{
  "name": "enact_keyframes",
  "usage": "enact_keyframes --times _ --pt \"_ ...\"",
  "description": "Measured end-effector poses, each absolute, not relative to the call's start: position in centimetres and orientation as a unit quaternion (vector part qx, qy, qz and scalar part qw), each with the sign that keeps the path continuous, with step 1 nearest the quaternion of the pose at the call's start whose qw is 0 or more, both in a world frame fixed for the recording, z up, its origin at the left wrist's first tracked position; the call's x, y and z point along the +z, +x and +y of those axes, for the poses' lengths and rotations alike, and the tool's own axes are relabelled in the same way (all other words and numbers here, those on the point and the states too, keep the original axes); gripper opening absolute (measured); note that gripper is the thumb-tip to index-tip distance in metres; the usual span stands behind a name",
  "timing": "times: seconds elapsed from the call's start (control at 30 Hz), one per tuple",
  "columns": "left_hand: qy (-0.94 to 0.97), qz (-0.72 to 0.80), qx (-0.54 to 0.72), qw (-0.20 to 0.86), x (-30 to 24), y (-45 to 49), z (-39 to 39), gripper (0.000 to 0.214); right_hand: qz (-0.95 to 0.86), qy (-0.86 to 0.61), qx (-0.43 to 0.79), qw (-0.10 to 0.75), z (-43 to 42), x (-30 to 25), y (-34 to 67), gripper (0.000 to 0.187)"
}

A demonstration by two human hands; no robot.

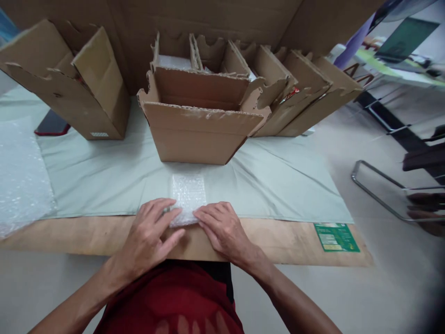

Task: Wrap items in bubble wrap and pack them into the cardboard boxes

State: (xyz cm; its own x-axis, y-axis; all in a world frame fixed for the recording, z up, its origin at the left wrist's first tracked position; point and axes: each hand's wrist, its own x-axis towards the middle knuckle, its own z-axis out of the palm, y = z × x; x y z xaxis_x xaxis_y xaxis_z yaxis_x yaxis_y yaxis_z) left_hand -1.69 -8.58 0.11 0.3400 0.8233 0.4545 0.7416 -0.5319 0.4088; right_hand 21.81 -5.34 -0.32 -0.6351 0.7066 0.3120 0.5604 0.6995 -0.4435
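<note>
A small sheet of bubble wrap [188, 192] lies at the front of the table, partly on the pale cloth and partly over the bare wooden edge. My left hand [150, 229] is at its left side, fingers apart, with the fingertips at the sheet's edge and the thumb stretched out near its lower corner. At the right lower corner, my right hand [222, 227] rests with its fingers close together, the fingertips touching the bubble wrap. Whether anything lies pinched under those fingertips is hidden.
An open cardboard box [198, 134] stands just beyond the bubble wrap, with several narrow boxes behind it. Another tall box [93, 106] is at the left, near a dark flat object [52, 124]. A larger bubble wrap sheet [21, 176] covers the left end. A green label [336, 237] lies right.
</note>
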Motion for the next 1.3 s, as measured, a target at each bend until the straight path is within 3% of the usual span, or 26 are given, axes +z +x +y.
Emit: enact_keyframes --times 0.13,0.23,0.4,0.5,0.7,0.83,0.93,1.0,1.07,1.13,1.23,1.3 --pt "0.812 0.467 0.327 0.122 0.0 -2.2 -8.7 0.022 -0.853 -0.38 0.241 0.264 -5.3 0.2 22.1 0.027" --pt "0.791 0.515 0.318 0.09 -0.9 -2.1 -7.1 0.017 -0.856 -0.408 0.16 0.274 -5.4 0.1 22.0 0.029" --pt "0.756 0.573 0.311 0.062 -1.4 -1.9 -5.3 0.021 -0.902 -0.379 0.077 0.192 -4.9 -0.3 21.5 0.03" --pt "0.673 0.606 0.389 0.168 -0.8 -2.0 -6.4 0.029 -0.879 -0.407 0.118 0.219 -4.2 -0.4 21.2 0.029" --pt "0.437 0.575 0.447 0.528 -0.3 -0.4 -10.1 0.047 -0.747 -0.466 0.356 0.312 -5.0 0.5 20.6 0.024" --pt "0.382 0.539 0.477 0.58 -0.4 1.2 -10.1 0.039 -0.715 -0.454 0.441 0.298 -6.3 1.3 20.9 0.022" --pt "0.468 0.549 0.446 0.529 0.4 1.6 -9.9 0.029 -0.726 -0.454 0.398 0.328 -6.4 2.0 22.3 0.046" --pt "0.569 0.527 0.41 0.48 1.3 1.9 -9.9 0.027 -0.723 -0.436 0.426 0.325 -6.0 2.8 23.2 0.074" --pt "0.648 0.489 0.382 0.441 2.2 2.2 -9.9 0.025 -0.723 -0.409 0.475 0.291 -5.6 3.7 23.7 0.089" --pt "0.69 0.465 0.361 0.422 3.0 2.5 -9.6 0.023 -0.737 -0.399 0.485 0.252 -5.3 4.8 23.8 0.069" --pt "0.695 0.484 0.316 0.428 3.9 2.5 -8.8 0.022 -0.768 -0.416 0.435 0.218 -5.1 6.4 23.6 0.015" --pt "0.679 0.503 0.28 0.455 4.1 2.3 -8.3 0.025 -0.786 -0.419 0.407 0.201 -5.2 7.1 23.6 0.014"
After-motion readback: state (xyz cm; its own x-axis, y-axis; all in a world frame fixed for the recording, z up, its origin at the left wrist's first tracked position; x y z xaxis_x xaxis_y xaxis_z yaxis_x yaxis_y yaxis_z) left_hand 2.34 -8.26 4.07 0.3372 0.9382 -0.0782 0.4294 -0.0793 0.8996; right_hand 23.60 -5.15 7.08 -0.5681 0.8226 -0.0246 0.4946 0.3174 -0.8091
